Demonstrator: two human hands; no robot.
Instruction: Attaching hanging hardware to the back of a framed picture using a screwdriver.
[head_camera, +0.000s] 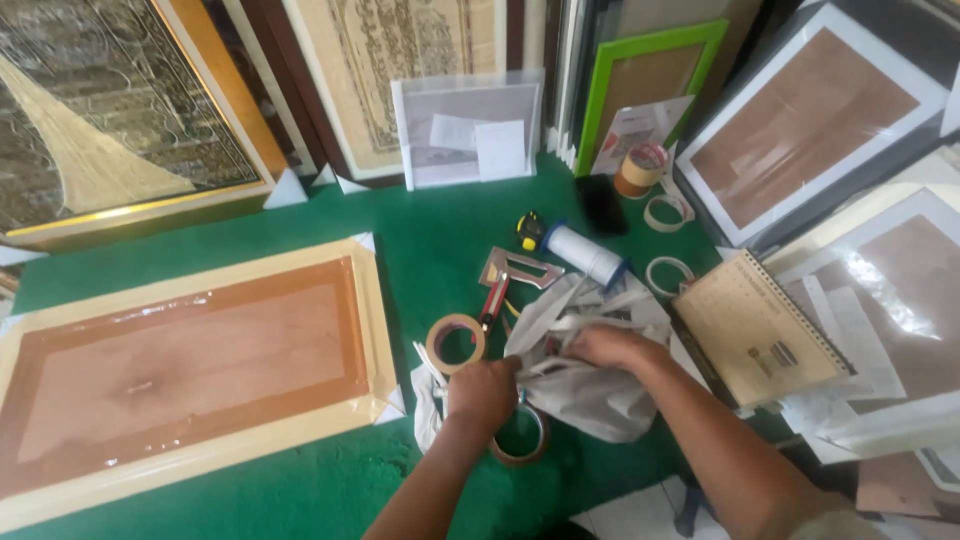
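Both hands' grip (482, 392) (608, 347) bunching white bag (590, 385) between them.

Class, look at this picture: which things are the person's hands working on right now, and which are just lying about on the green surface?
In hand:
left hand
right hand
white bag

Lying about:
tape roll
red cutter
notebook
wrapped frame
white tube
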